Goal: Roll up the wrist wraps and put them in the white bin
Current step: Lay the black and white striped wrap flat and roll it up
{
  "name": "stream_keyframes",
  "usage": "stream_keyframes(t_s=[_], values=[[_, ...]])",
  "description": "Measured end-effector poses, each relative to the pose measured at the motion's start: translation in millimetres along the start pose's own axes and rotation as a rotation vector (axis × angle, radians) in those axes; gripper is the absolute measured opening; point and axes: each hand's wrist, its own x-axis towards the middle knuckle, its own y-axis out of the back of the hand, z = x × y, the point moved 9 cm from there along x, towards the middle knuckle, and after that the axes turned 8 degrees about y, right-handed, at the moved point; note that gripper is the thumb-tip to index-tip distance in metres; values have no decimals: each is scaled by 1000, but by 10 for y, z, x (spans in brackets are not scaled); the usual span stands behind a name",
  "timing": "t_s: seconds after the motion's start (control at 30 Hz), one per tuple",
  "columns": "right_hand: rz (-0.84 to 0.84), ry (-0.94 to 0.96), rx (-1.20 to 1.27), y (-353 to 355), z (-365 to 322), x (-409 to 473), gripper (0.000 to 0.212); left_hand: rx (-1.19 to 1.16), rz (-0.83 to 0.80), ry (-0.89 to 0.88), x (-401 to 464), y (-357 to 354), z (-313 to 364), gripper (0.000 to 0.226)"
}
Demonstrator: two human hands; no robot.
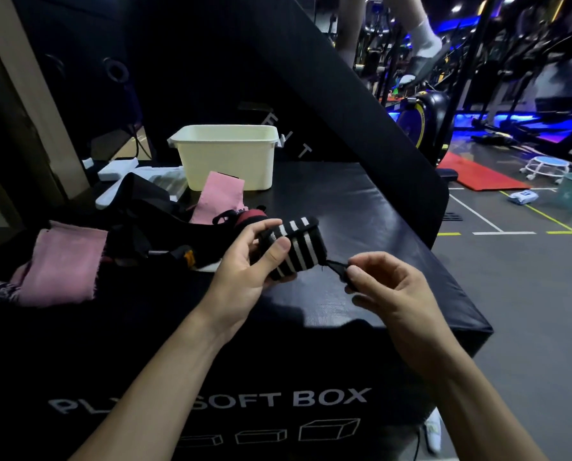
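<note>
Wrap (pixel 294 249): black with white stripes, rolled into a tight stubby cylinder, held just above the black surface (pixel 361 207). Left hand (pixel 244 261) grips the roll, thumb across the stripes, fingers (pixel 261 227) curled behind. Right hand (pixel 391 287) pinches the black tab (pixel 336 268) trailing from the roll's end. Bin (pixel 228 158): white, upright, farther back on the surface. Pink wraps (pixel 65 261) lie loose at left.

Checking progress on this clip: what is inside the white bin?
The white bin stands at the back of the black box. Only its inner far wall near the rim shows; the front wall hides its floor, so any wraps inside cannot be seen.
</note>
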Motion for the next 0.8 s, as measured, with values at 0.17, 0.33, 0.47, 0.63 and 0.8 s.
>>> stream_keyframes(t_s=[0.17,0.33,0.47,0.63,0.8], values=[[175,-38,509,55,11,56,21,-145,4,77,25,-28,-98,47],[164,-61,797,-55,-21,55,28,-346,-53,229,-48,-269,-222,37],[100,-75,725,-109,14,87,33,-462,-203,337,-131,-456,-214,40],[10,12,711,-140,-62,139,26,-355,-447,416,-283,-617,-172,44],[-87,135,565,-180,-169,119,21,-120,-716,429,-466,-734,-286,40]])
